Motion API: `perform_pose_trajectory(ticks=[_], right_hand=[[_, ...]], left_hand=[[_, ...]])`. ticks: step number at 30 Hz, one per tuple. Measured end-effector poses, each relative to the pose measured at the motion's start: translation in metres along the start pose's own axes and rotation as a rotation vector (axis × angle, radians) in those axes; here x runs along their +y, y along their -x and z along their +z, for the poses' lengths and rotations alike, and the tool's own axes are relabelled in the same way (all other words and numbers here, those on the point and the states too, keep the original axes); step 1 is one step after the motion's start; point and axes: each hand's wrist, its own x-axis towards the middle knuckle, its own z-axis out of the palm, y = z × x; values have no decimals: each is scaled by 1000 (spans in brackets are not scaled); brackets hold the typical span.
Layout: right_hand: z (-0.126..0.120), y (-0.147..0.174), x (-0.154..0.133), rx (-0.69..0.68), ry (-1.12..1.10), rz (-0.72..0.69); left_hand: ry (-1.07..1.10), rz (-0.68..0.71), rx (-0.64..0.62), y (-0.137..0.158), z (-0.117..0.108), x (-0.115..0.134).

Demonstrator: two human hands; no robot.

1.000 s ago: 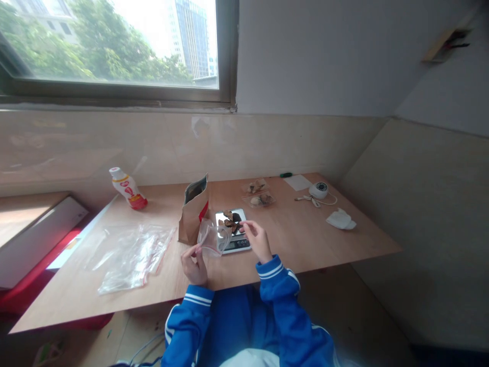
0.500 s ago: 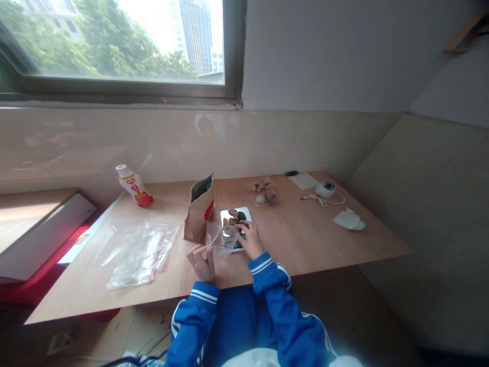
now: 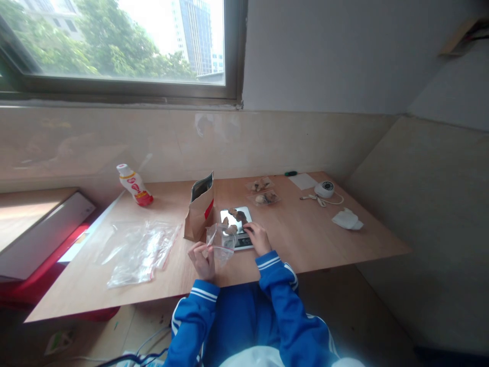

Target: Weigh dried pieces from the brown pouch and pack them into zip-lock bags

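Since half a second ago, the right hand point(image 3: 259, 238) has pulled rightward, from over the middle of the scale point(image 3: 247, 212) to its right edge. Working across from the left, I see the left hand point(image 3: 203, 261) pinching the left edge of a clear bag point(image 3: 220, 245) that overlaps the scale's near left part in view. Dried pieces point(image 3: 232, 212) lie on the scale, a dark piece point(image 3: 242, 218) slanting down rightward toward the right hand, the nearer one. Its fingertips are nearly together; whether they grip that piece, I can't tell.
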Motion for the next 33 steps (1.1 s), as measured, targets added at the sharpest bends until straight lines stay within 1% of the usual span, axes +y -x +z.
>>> perform_pose_trajectory(ticks=[4,10,13,16,18,21,24,26,27,29,33], right_hand=[[-5,0,1,49,-41,51],[-10,-3,0,136,-123,173],[-14,-4,-5,167,-163,219],[-19,-4,-19,167,-312,280],[-24,-4,-31,94,-484,335],[-35,-2,-51,-139,-704,399],[-47,2,-66,-395,-774,460],[-52,4,-71,-525,-775,504],[-53,5,-72,-565,-782,524],[-52,7,-72,-592,-814,568],[-42,9,-69,-564,-871,643]], left_hand=[[12,-14,-10,0,0,-1],[49,-12,-30,1,1,-5],[49,-13,-26,1,2,-5],[42,-34,-41,1,1,-4],[37,-42,-52,1,1,-3],[29,-48,-63,2,1,-3],[24,-45,-68,2,1,-4],[26,-31,-62,2,1,-4],[28,-24,-60,2,1,-4],[31,-8,-63,2,1,-3],[36,31,-93,2,0,-3]])
